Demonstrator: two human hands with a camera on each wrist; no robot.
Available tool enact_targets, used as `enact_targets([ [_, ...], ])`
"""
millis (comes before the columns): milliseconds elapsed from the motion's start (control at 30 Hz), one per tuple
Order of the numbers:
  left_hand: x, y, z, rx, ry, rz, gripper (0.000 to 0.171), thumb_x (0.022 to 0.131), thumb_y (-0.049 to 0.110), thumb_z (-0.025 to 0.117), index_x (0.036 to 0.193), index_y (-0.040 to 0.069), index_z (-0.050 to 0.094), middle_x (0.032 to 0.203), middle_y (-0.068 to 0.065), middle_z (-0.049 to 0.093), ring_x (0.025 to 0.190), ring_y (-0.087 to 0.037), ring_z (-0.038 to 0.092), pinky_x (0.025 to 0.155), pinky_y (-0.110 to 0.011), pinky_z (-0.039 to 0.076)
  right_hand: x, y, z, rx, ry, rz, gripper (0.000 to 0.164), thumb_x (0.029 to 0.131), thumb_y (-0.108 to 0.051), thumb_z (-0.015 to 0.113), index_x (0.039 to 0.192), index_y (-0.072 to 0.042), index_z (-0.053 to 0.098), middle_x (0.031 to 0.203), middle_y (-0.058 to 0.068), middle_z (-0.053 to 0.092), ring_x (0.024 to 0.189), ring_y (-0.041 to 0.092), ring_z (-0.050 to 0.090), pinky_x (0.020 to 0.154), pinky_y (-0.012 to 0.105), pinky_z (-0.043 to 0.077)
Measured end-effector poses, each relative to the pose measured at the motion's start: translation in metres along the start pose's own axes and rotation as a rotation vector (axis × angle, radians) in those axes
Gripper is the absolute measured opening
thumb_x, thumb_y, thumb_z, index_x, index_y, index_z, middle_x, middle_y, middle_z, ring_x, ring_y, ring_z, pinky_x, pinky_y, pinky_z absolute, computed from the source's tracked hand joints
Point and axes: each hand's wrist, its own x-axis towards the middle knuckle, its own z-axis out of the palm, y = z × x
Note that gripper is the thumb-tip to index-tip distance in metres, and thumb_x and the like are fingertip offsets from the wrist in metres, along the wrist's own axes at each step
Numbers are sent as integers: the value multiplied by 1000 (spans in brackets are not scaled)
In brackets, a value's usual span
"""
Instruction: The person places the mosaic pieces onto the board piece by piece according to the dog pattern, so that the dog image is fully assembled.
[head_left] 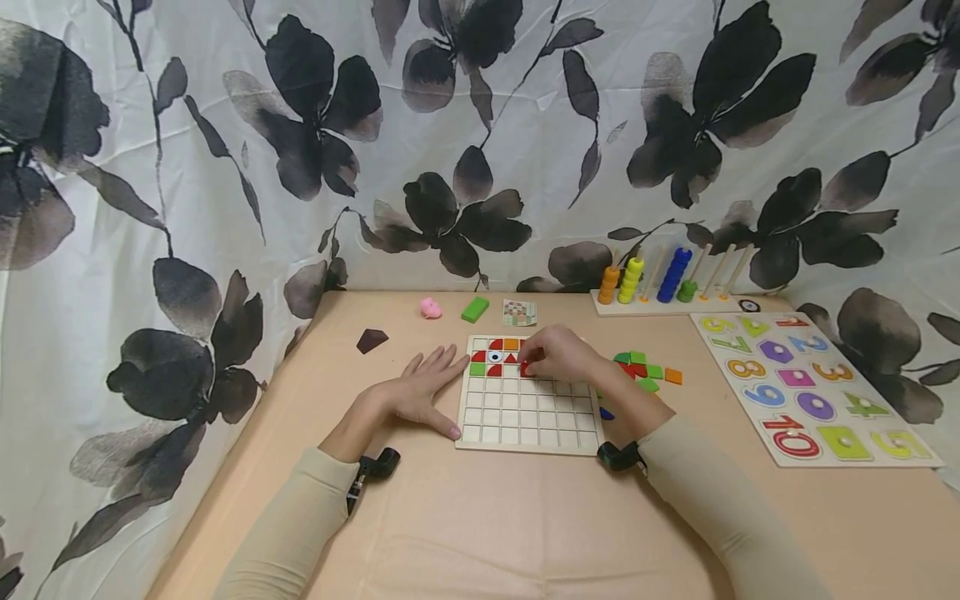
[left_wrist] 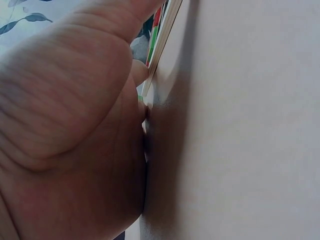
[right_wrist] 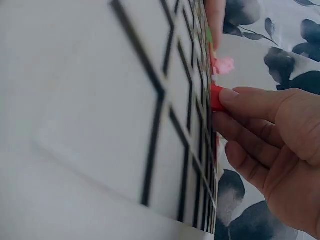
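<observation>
A white board with a grid of squares (head_left: 532, 417) lies on the table, with red, orange and green tiles (head_left: 496, 345) and an eye tile (head_left: 495, 357) in its upper left squares. My right hand (head_left: 558, 354) pinches a small red tile (right_wrist: 216, 98) between thumb and fingers, right at the board's surface near the upper middle. Spread out flat, my left hand (head_left: 420, 387) rests on the table at the board's left edge, thumb and fingertips touching that edge. In the left wrist view its palm (left_wrist: 65, 125) hides most of the board.
Loose coloured tiles (head_left: 654, 372) lie right of the board, partly behind my right forearm. Farther right is a number puzzle board (head_left: 757, 400), with a peg stacker (head_left: 648, 306) behind. A pink piece (head_left: 431, 308), green block (head_left: 475, 309), picture card (head_left: 520, 312) and dark piece (head_left: 371, 340) lie beyond the grid.
</observation>
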Motion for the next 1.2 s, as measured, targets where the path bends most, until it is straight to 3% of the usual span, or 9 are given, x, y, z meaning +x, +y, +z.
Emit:
enact_targets([
  [233,0,-1,1,5,11,1,127,61,79,68,156,21,6,161,-13,-6,147,-33,-9,114,-59,-3,-1,-2,4,-90,44,43,11,80,-13,78,91,-16,76,81,-9,68,75,13,56,73,29,49],
  [433,0,-1,2,7,9,3,128,61,80,67,156,21,6,161,-13,-6,147,-32,-9,114,-58,-3,-2,0,8,-148,-3,15,8,82,-14,77,89,-17,77,84,-9,68,76,13,55,72,26,49],
  [633,0,-1,1,5,9,4,128,61,80,67,156,21,5,161,-13,-6,147,-32,-10,114,-58,-4,-9,1,2,-117,-9,8,13,84,-13,75,96,-16,77,91,-7,68,81,14,56,74,28,50],
  [733,1,-1,1,-4,9,7,128,61,79,68,156,21,5,161,-14,-6,147,-32,-10,114,-58,-4,-21,1,-9,-76,21,1,17,86,-14,73,103,-14,76,101,-2,67,88,16,58,77,32,51],
  [933,0,-1,1,9,9,12,127,62,79,67,156,20,5,160,-15,-7,146,-34,-9,114,-58,-4,-61,5,-48,-70,176,55,26,88,-21,71,114,-16,69,117,0,62,97,20,58,78,36,51],
  [1067,0,-1,1,15,12,8,128,61,79,67,156,19,5,161,-15,-6,147,-34,-9,114,-58,-3,-85,17,-72,-89,256,134,28,89,-23,71,116,-19,69,111,3,65,92,18,56,78,37,50],
  [1200,0,0,1,21,12,4,128,61,80,67,156,20,6,161,-14,-6,147,-33,-9,114,-58,-3,-100,41,-83,-116,280,224,29,88,-22,72,116,-19,70,103,5,67,87,19,56,74,36,49],
])
